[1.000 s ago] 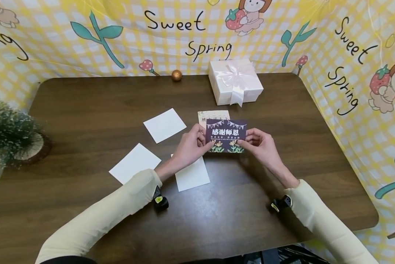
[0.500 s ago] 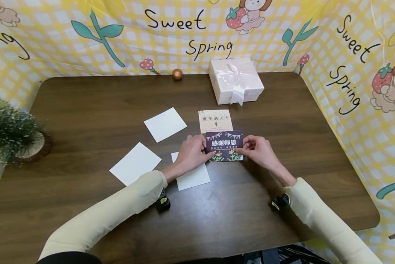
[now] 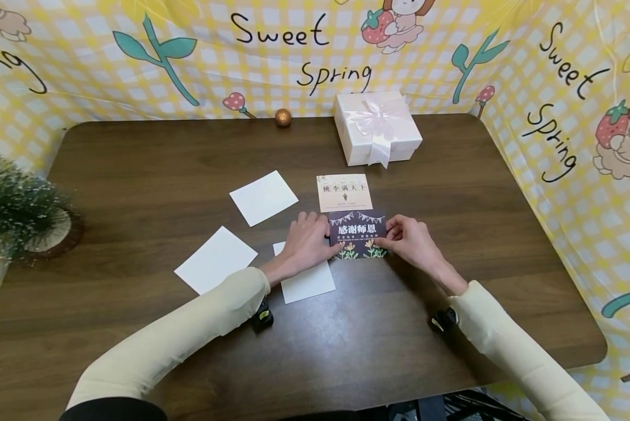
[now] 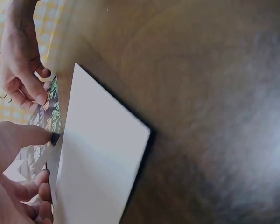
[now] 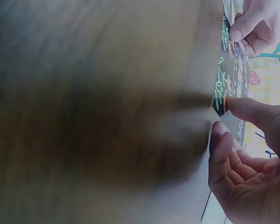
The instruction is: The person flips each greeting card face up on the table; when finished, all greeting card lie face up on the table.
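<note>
A dark greeting card (image 3: 358, 234) with white Chinese lettering and yellow flowers lies low over the brown table, between the two hands. My left hand (image 3: 309, 240) holds its left edge, thumb on the printed face. At the opposite edge my right hand (image 3: 412, 241) has its thumb on the lower corner (image 5: 219, 103) and its fingers curled beside it. Just above, a cream card (image 3: 344, 193) with Chinese lettering lies flat. A blank white card (image 3: 309, 285) lies partly hidden under my left hand and wrist; it fills much of the left wrist view.
Two more white cards, an upper one (image 3: 264, 199) and a lower one (image 3: 216, 260), lie to the left. A white gift box (image 3: 369, 137) with a ribbon bow stands at the back, near a copper-coloured ball (image 3: 283, 117). A small frosted tree (image 3: 20, 204) stands at the far left.
Both hands have brought the dark card down toward me and lowered it to the table. The cream card behind it, partly covered before, now shows whole.
</note>
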`<state>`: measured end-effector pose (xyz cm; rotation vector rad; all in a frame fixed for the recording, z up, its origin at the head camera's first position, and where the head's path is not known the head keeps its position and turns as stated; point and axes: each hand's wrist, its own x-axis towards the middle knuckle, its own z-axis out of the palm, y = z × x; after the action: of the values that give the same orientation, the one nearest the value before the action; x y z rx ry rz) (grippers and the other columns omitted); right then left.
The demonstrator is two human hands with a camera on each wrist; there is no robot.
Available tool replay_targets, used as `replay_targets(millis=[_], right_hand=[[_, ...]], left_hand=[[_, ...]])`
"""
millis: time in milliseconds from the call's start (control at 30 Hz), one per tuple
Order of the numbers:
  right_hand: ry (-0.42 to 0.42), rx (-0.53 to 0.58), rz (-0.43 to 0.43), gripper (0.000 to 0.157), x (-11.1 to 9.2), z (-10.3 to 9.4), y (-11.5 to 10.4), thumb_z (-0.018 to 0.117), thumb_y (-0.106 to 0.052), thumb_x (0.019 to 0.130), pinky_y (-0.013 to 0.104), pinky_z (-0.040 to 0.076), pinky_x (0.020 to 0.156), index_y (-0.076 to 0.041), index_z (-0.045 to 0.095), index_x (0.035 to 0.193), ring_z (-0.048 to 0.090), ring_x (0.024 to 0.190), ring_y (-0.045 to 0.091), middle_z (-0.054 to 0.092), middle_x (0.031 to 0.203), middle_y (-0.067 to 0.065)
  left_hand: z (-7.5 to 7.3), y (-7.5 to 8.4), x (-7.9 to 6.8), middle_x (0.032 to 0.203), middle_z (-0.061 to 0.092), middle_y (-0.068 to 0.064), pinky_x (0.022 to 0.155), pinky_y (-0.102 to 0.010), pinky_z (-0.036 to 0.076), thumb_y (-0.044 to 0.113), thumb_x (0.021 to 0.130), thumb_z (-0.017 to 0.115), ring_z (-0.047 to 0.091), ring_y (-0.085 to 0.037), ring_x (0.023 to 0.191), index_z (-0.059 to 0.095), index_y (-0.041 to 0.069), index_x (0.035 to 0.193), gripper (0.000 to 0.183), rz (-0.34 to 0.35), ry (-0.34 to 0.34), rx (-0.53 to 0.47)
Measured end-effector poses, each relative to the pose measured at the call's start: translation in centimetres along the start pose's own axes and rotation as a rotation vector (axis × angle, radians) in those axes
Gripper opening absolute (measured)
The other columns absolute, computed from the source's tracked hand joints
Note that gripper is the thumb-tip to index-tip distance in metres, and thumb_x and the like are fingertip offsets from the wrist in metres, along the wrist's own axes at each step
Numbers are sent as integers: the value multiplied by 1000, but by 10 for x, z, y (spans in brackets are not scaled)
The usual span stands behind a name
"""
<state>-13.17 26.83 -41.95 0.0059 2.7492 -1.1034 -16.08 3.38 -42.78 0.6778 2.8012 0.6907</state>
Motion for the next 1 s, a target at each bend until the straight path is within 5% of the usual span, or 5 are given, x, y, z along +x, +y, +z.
replay_targets(millis=[433,733,1000], right_hand=[[10,-90,-29,37,0,4,1,81,-18,80,29,45,64,3,59,102,58,69,19,64,79,10],[7,-102,-52,36,1,3,-3,77,-21,84,29,45,62,1,57,105,57,69,20,63,81,10],[64,-114,-77,33,5,1,-12,68,-30,91,35,48,69,-2,58,107,60,76,22,64,88,10]], left_hand=[[-4,0,4,86,45,-9,69,-33,31,50,81,73,39,-27,85,50,8,81,48,26,-62,156],[-6,-4,4,86,45,-10,68,-33,32,52,85,69,38,-26,83,48,7,82,49,60,-41,165],[-23,-21,4,87,49,-12,72,-38,37,36,94,61,42,-29,83,51,4,89,34,95,17,94]])
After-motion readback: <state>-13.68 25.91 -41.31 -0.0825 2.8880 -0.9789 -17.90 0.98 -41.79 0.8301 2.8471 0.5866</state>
